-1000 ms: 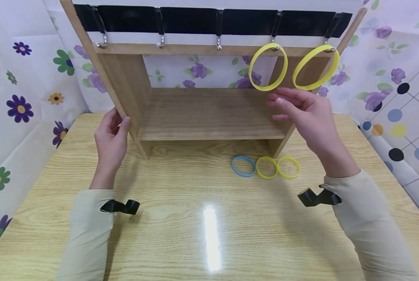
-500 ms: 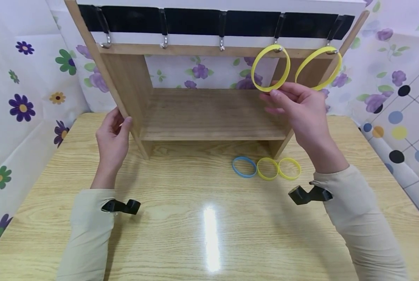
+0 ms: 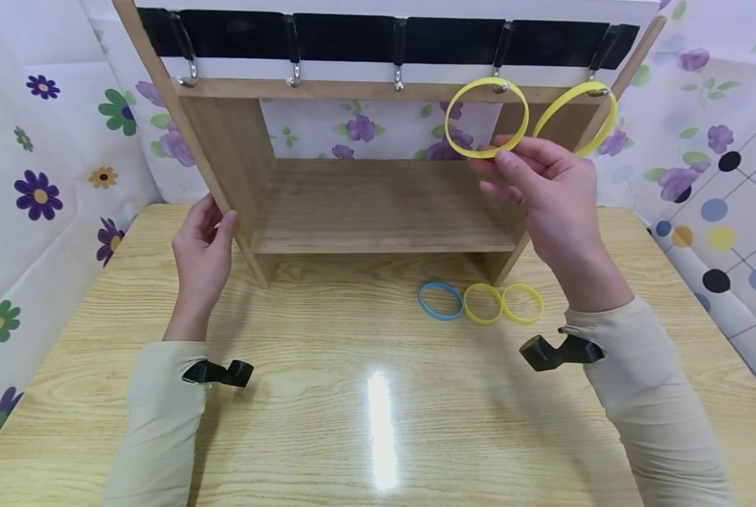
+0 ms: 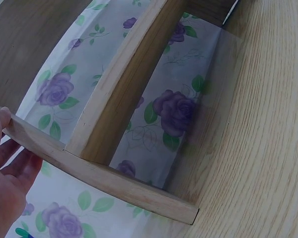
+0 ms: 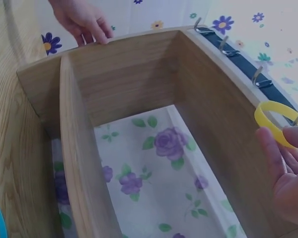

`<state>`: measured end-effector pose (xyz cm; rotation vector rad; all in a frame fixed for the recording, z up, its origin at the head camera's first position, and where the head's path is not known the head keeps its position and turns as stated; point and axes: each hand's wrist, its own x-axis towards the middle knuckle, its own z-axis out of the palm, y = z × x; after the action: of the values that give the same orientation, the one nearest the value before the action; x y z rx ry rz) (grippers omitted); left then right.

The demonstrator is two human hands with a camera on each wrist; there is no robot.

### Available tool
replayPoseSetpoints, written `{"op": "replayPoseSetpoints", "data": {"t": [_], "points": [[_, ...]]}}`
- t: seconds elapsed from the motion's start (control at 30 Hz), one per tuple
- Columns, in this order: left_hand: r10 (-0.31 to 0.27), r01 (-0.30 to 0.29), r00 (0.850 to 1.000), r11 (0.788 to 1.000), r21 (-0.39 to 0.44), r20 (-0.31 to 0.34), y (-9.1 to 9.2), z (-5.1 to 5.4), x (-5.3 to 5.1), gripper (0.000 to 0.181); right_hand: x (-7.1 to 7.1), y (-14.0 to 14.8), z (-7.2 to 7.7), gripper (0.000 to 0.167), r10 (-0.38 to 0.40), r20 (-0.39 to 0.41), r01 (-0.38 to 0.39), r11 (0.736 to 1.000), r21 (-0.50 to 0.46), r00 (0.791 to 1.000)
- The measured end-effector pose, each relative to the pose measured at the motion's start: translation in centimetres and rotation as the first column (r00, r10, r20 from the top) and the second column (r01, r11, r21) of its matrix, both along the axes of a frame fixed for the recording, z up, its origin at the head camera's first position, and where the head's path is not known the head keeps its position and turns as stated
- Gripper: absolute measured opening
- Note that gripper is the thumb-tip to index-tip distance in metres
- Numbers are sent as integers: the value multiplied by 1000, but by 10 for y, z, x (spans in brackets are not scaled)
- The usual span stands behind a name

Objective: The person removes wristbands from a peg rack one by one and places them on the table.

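My right hand [image 3: 558, 204] pinches the lower edge of a yellow ring [image 3: 449, 118], which hangs on a metal hook [image 3: 500, 86] at the front of a wooden shelf unit [image 3: 391, 204]. In the right wrist view, thumb and fingers meet the same yellow ring [image 5: 262, 118] beside its hook. A second yellow ring [image 3: 611, 121] hangs on the rightmost hook, partly behind my right hand. My left hand [image 3: 202, 253] holds the edge of the unit's left side panel [image 3: 194, 148]. The left wrist view shows fingers of that hand [image 4: 10, 183] behind the panel edge and the thumb in front.
On the table [image 3: 315, 394], before the unit's right foot, lie a blue ring [image 3: 441, 317] and two yellow rings, one in the middle [image 3: 482, 322] and one at the right [image 3: 522, 321]. Hooks further left on the black strip [image 3: 346, 36] hold nothing. Patterned sheets stand around.
My right hand has moved up from below the hanging yellow ring and taken its lower edge; the ring has turned to face forward more. My left hand stays on the panel.
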<state>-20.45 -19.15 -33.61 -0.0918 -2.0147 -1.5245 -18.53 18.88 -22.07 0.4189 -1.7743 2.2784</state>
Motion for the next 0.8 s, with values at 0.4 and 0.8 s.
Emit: {"op": "replayPoseSetpoints", "data": {"t": [0.4, 0.8], "points": [[3, -3, 1000, 1000, 1, 8, 0, 0, 0, 38, -1, -5, 11, 23, -18, -46, 15, 998, -65, 999], [-10, 9, 1000, 1000, 7, 16, 0, 0, 0, 38, 3, -10, 17, 22, -19, -72, 16, 999, -41, 997]]}}
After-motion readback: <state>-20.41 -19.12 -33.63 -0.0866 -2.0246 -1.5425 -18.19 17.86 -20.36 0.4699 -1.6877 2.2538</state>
